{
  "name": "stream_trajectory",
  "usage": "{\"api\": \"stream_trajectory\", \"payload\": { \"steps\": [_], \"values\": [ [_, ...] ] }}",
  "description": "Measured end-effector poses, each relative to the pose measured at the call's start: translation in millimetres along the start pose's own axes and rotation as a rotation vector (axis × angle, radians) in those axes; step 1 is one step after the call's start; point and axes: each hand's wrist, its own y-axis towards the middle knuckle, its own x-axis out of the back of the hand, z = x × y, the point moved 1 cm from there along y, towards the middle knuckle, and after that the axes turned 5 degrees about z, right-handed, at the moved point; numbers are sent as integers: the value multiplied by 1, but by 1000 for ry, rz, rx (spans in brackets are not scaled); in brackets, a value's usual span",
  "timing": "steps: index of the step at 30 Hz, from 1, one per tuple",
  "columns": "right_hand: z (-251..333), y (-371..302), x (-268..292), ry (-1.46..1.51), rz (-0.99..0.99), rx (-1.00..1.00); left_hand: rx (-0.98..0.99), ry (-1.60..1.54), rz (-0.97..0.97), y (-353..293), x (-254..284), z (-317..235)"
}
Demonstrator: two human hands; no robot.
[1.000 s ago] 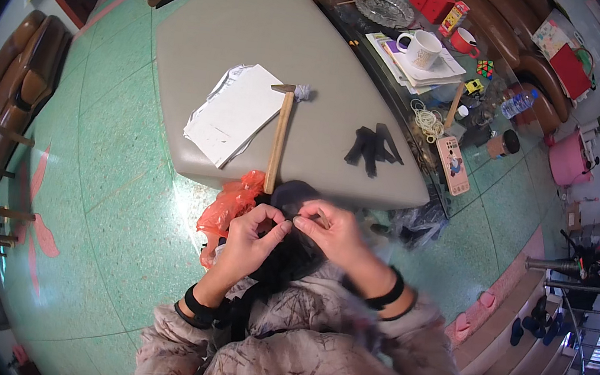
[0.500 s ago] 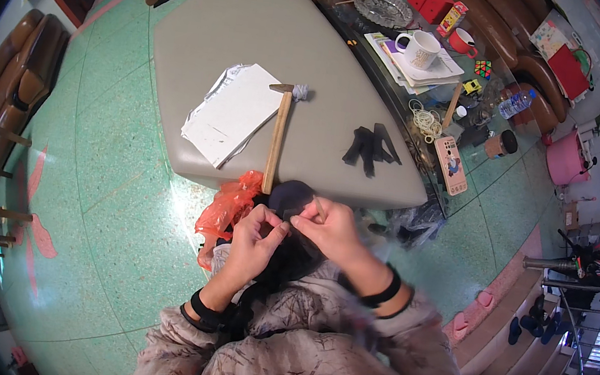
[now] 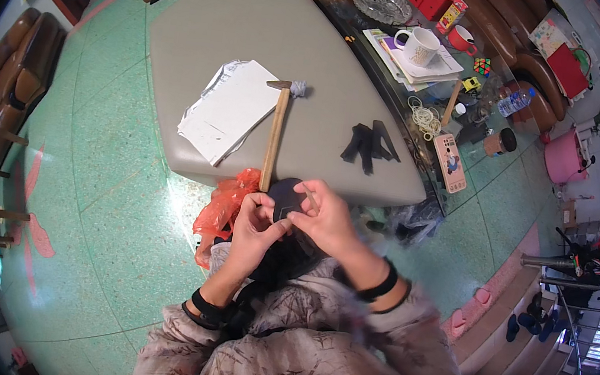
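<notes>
My two hands meet in front of my lap at a dark navy, round-ended piece (image 3: 285, 195) that looks like cloth or a shoe part; its kind is not plain. With thumb and bent fingers, my left hand (image 3: 253, 228) pinches its near left edge. My right hand (image 3: 327, 222) is closed at its right side, thumb near the left thumb. A thin, pale, stick-like thing (image 3: 311, 199) shows between the right fingers. Just beyond the hands, a hammer (image 3: 275, 136) with a wooden handle lies on the grey padded seat (image 3: 216, 16). Black material in my lap is partly hidden.
White sheets (image 3: 228, 111) and black strips (image 3: 371, 147) lie on the seat. An orange-red plastic bag (image 3: 221, 204) hangs at its near edge. The cluttered glass table at right holds a white mug (image 3: 418, 47) and a phone (image 3: 451, 163). Steps (image 3: 518, 364) are at lower right.
My right fingers have lifted and spread a little, so the stick-like thing and more of the dark piece show. The left hand stays pinched near the same spot. The view shifted slightly.
</notes>
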Motion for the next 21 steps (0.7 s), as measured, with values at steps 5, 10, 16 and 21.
{"api": "stream_trajectory", "payload": {
  "steps": [5,10,16,21],
  "values": [
    [1,4,10,98,262,-117,97,159,104,1,12,-2],
    [13,-4,2,-281,98,154,166,156,95,1,11,-7],
    [13,-9,15,153,373,-329,229,60,55,-2,15,-8],
    [1,-7,24,318,474,-401,305,-266,51,-6,14,4]
  ]
}}
